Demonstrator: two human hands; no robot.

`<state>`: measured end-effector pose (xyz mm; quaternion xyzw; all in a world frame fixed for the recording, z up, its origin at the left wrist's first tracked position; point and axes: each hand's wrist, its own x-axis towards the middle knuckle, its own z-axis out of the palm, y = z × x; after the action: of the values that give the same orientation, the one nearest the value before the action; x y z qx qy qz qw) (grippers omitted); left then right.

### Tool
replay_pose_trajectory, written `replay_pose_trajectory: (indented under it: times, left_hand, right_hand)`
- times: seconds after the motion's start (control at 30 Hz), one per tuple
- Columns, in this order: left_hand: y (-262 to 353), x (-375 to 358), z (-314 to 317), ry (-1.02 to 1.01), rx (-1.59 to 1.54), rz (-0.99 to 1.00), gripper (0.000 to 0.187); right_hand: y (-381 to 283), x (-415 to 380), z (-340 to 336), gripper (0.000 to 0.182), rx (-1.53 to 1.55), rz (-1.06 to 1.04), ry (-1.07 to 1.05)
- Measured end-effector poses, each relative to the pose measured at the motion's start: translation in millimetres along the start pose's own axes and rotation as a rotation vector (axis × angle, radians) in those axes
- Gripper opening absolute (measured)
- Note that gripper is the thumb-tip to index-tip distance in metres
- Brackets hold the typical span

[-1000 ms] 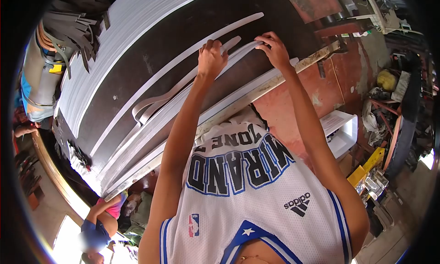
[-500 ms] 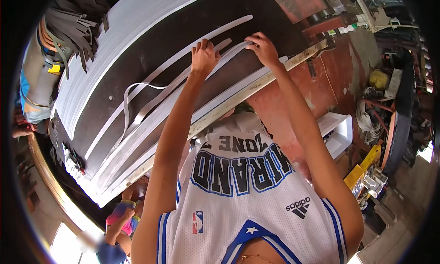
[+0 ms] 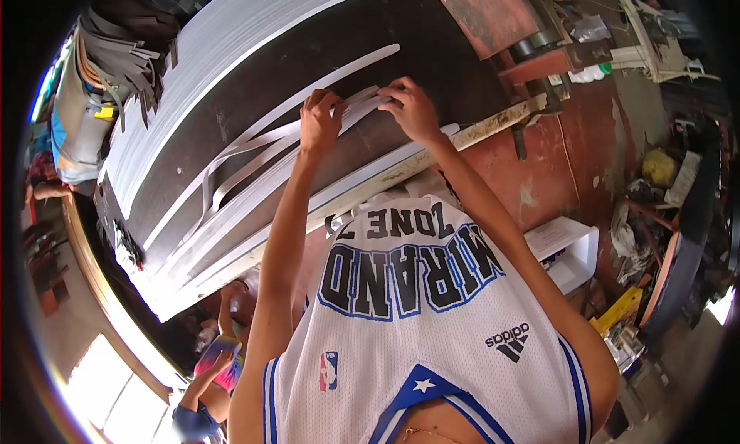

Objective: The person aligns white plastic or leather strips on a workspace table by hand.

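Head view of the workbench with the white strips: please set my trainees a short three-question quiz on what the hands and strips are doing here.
1. True or false: both hands are on the ends of the white strips.
2. Which surface do the strips lie on? A) a dark tabletop B) a red cloth C) a metal tray
3. Fill in: beyond the loose strips, on the far side of the table, lies a wide ____ of white sheets.

Key
1. True: the left hand and the right hand both pinch strip ends.
2. A, the dark tabletop.
3. Stack: the stack of white sheets.
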<state>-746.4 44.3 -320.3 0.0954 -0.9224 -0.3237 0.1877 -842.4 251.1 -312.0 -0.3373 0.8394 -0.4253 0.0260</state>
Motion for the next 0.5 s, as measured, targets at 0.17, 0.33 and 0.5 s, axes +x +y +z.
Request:
replay_pose_trajectory:
  times: [0.17,0.33,0.5]
  left_hand:
    - [0,-7,-12,-0.084,0.035,-0.168,0.010]
    - [5,-7,-12,-0.104,0.047,-0.196,0.014]
    - [17,-2,-17,-0.129,0.049,-0.216,0.014]
  right_hand:
    - [5,0,3,0.026,0.035,-0.021,-0.031]
    - [6,-1,-2,0.026,0.025,0.023,-0.125]
    - [10,-5,-2,0.025,0.026,-0.036,-0.073]
